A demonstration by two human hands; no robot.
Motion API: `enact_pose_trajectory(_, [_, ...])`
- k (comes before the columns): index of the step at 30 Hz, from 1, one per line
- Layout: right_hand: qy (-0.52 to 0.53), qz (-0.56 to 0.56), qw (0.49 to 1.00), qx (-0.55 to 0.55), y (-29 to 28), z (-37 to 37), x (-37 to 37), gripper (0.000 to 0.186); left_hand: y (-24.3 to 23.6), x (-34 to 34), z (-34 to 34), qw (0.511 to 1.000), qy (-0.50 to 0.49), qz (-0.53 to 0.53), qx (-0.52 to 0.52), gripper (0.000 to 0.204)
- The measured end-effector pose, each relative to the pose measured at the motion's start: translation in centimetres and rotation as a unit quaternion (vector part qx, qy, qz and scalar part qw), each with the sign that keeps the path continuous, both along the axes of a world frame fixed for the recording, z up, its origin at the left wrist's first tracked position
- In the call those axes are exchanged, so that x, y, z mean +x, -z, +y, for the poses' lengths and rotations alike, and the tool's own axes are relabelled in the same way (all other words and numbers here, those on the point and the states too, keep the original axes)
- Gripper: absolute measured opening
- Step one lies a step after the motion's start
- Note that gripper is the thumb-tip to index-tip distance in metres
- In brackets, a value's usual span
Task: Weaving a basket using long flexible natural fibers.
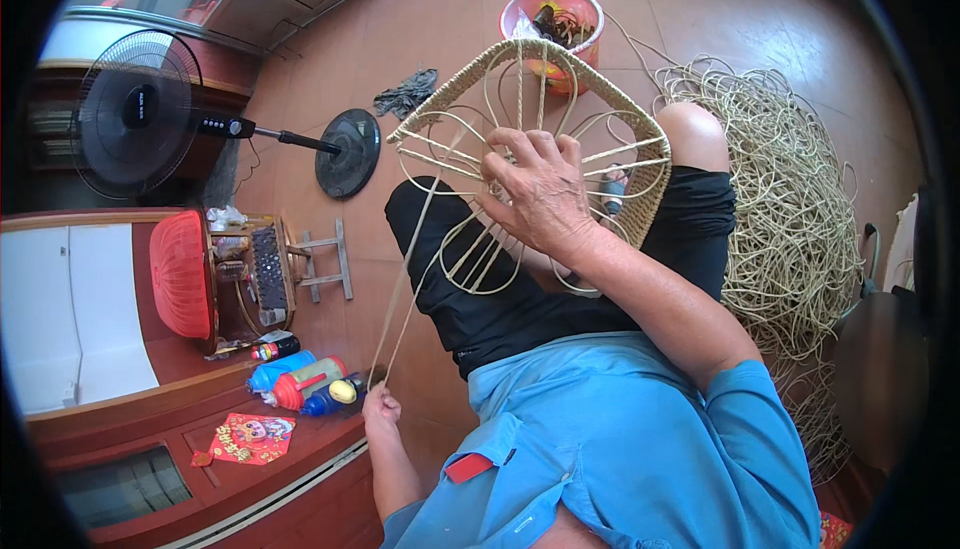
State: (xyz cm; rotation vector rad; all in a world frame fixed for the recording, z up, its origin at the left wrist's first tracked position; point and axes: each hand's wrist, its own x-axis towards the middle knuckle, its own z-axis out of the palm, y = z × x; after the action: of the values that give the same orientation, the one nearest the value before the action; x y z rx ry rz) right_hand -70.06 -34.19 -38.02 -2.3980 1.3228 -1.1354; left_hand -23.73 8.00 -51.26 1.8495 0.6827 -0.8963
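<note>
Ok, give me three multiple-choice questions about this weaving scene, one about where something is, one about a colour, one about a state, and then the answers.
1. Where does the loose heap of rope lie?
A. on the floor to the person's right
B. on the wooden cabinet
C. inside the bucket

2. What colour is the bucket beyond the frame?
A. blue
B. red-orange
C. white

3. How is the strand between the wire frame and the left hand?
A. lying slack on the floor
B. pulled out in a straight line
C. wound around the fan

Answers:
1. A, the pale tangle spreads over the tiles beside the right knee.
2. B, its wall and rim show red-orange.
3. B, it runs straight from the frame, which the right hand grips, down to the closed left hand.
</note>
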Motion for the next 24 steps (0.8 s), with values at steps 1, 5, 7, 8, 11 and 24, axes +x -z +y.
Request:
enact_pose_trajectory(1, [0.002, -0.005, 1.0, -0.005, 0.0, 0.0, 0.0, 0.031, 0.6, 1.0, 2.4, 1.0, 0.008, -0.002, -0.016, 0.015])
enact_pose_trajectory(5, [-0.004, 0.001, 1.0, -0.004, 0.2, 0.0, -0.1, 0.031, -0.5, 1.6, 6.2, 0.972, 0.013, -0.097, 0.214, 0.019])
enact_pose_trajectory(7, [-0.016, 0.008, 1.0, 0.0, 0.2, -0.1, -0.1, 0.031, -2.3, -0.5, 2.4, 0.785, 0.319, -0.408, 0.34, 0.05])
enact_pose_trajectory(8, [-0.022, -0.003, 1.0, 0.0, 0.2, -0.1, -0.2, 0.032, -4.0, -1.9, -0.3, 0.77, 0.359, -0.461, 0.256, 0.049])
enact_pose_trajectory(11, [-0.032, 0.003, 0.999, -0.005, 0.0, -0.2, -0.1, 0.032, -7.6, -9.8, -12.4, 0.732, 0.382, -0.563, -0.036, 0.025])
enact_pose_trajectory(24, [-0.013, 0.029, 0.999, 0.025, -0.6, -0.1, 0.0, 0.028, -14.8, -27.3, -32.4, 0.446, 0.638, -0.617, -0.116, 0.022])
